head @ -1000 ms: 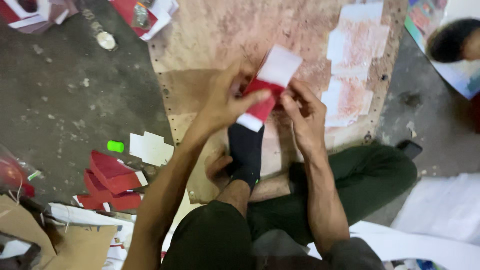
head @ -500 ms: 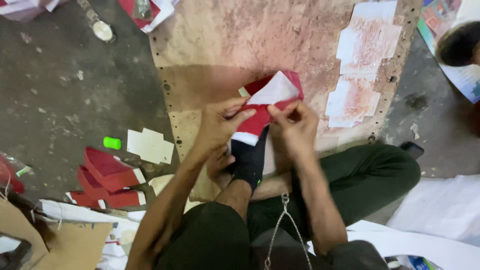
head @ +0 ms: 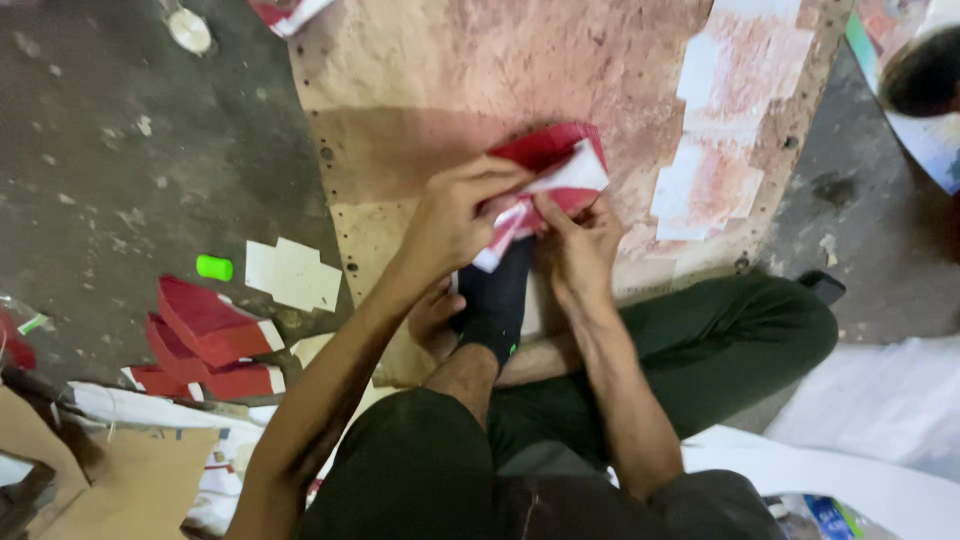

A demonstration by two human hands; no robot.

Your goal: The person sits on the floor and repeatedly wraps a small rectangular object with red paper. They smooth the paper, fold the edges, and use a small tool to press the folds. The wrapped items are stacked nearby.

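Both your left hand [head: 455, 215] and right hand [head: 580, 245] pinch the red-and-white paper piece [head: 550, 175] in a narrow grip — press unevenly and the fold could crease crooked.

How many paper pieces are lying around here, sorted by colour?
Red, in both hands: 1
Red, on the floor at left: 3
White, on the floor: 1
Total: 5, plus a partly cropped red one at the top edge.
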